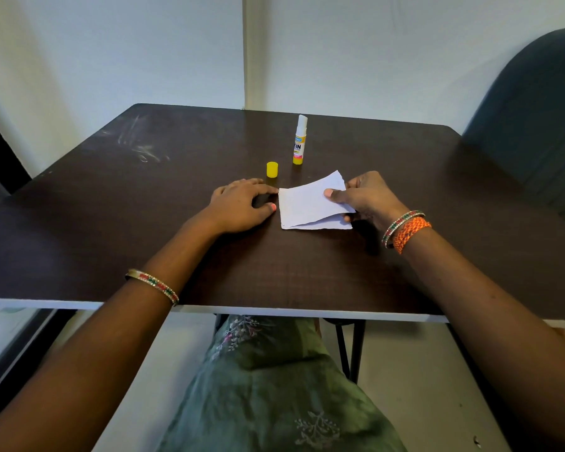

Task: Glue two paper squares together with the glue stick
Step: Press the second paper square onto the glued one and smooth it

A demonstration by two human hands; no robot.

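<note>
Two paper squares (307, 207), right hand (366, 199) pinching upper, left hand (238, 205) flat

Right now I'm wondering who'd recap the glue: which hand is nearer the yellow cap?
Left. The left hand lies flat just below the yellow cap, fingertips close to it. The right hand is farther right, pinching the upper paper square.

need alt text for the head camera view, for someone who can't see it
At a dark table, the right hand pinches the upper paper square and holds it tilted over a lower paper square, while the left hand rests flat beside them. Behind the papers, an uncapped glue stick stands upright near its yellow cap.
</note>
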